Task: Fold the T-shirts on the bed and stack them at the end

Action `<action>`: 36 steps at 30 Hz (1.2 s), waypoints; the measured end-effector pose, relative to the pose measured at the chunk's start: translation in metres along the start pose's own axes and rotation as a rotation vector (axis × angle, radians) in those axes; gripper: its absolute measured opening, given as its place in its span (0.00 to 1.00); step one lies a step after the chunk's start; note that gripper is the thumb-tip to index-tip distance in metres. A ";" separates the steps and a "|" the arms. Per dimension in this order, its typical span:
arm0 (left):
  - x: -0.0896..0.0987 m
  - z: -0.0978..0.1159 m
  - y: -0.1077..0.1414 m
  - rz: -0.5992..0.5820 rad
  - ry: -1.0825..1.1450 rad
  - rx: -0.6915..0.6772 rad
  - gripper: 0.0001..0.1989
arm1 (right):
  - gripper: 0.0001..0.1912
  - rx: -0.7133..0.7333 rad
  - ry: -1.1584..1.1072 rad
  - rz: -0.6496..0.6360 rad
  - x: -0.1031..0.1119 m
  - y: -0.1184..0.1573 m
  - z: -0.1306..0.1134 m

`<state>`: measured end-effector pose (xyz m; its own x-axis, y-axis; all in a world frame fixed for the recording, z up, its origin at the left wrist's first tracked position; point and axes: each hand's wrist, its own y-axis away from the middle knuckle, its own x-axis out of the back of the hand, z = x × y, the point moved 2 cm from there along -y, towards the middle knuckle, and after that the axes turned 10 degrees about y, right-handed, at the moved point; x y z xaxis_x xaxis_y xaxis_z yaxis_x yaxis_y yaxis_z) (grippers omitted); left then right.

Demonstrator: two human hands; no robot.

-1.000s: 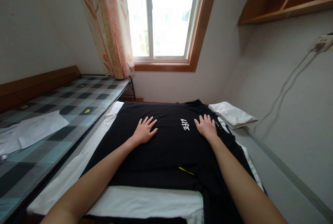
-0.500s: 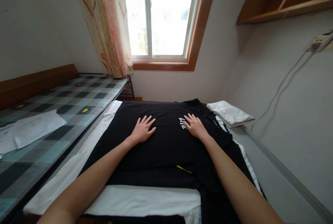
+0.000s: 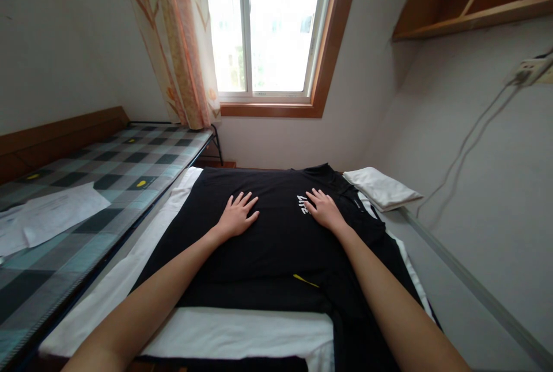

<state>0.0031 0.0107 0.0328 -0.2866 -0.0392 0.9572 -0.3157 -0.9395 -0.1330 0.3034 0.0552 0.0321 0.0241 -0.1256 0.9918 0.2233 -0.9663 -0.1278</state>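
A black shirt (image 3: 268, 245) is spread over a white cloth (image 3: 246, 331), its collar toward the back right. White lettering (image 3: 301, 205) shows on the shirt, and a yellow strip (image 3: 305, 281) lies nearer the front. My left hand (image 3: 237, 215) rests flat on the left part of the shirt, fingers spread, holding nothing. On the right, my right hand (image 3: 325, 209) lies on the fabric with its fingers apart, touching the lettering and partly covering it.
A folded white cloth (image 3: 380, 188) sits at the back right by the wall. To the left is a checkered mattress (image 3: 168, 159) with papers (image 3: 60, 213) on it. Behind are a curtain (image 3: 185, 44) and a window; a wooden shelf (image 3: 475, 15) hangs upper right.
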 end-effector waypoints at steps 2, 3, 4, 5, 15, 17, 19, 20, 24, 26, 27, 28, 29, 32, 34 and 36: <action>0.000 0.000 0.000 -0.003 0.002 0.005 0.30 | 0.30 -0.001 0.000 0.001 0.000 0.000 0.000; 0.000 0.000 0.000 -0.003 0.004 0.007 0.30 | 0.30 -0.001 0.001 0.000 0.000 0.000 0.000; 0.000 0.000 0.000 -0.001 0.005 0.009 0.30 | 0.30 0.000 0.003 -0.001 0.000 0.000 0.000; 0.000 0.000 0.000 0.001 0.007 0.011 0.30 | 0.30 0.000 0.004 -0.004 0.000 0.000 0.000; 0.001 0.001 0.001 0.000 0.026 0.035 0.30 | 0.31 0.001 0.050 -0.020 0.000 0.001 0.000; 0.003 0.001 0.003 -0.014 0.020 0.058 0.30 | 0.31 0.003 0.089 -0.049 0.001 0.005 -0.001; 0.006 -0.001 0.006 -0.034 0.012 0.104 0.31 | 0.32 0.005 0.123 -0.072 0.003 0.013 0.000; 0.008 -0.003 0.008 -0.042 0.008 0.136 0.32 | 0.32 0.002 0.136 -0.078 0.005 0.018 0.001; 0.018 -0.025 0.025 -0.038 -0.023 0.284 0.34 | 0.31 -0.020 0.167 -0.083 0.009 0.045 0.013; 0.024 -0.041 0.035 -0.036 -0.048 0.344 0.35 | 0.31 -0.049 0.182 -0.076 0.008 0.061 0.023; 0.027 -0.050 0.041 -0.034 -0.061 0.372 0.35 | 0.31 -0.069 0.189 -0.069 0.007 0.069 0.030; 0.030 -0.059 0.047 -0.032 -0.075 0.403 0.35 | 0.32 -0.088 0.194 -0.058 0.005 0.076 0.036; 0.033 -0.067 0.053 -0.028 -0.087 0.429 0.35 | 0.33 -0.106 0.196 -0.044 0.003 0.082 0.043; 0.040 -0.086 0.071 -0.007 -0.119 0.507 0.35 | 0.34 -0.132 0.205 0.002 -0.002 0.096 0.058; 0.043 -0.093 0.081 0.013 -0.145 0.546 0.36 | 0.34 -0.130 0.223 0.015 -0.004 0.100 0.062; 0.044 -0.098 0.089 0.028 -0.169 0.570 0.37 | 0.33 -0.132 0.247 0.014 -0.004 0.100 0.062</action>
<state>-0.1260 -0.0414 0.0376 -0.1250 -0.0763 0.9892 0.2390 -0.9700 -0.0447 0.3864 -0.0273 0.0158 -0.2154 -0.1744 0.9608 0.0956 -0.9830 -0.1570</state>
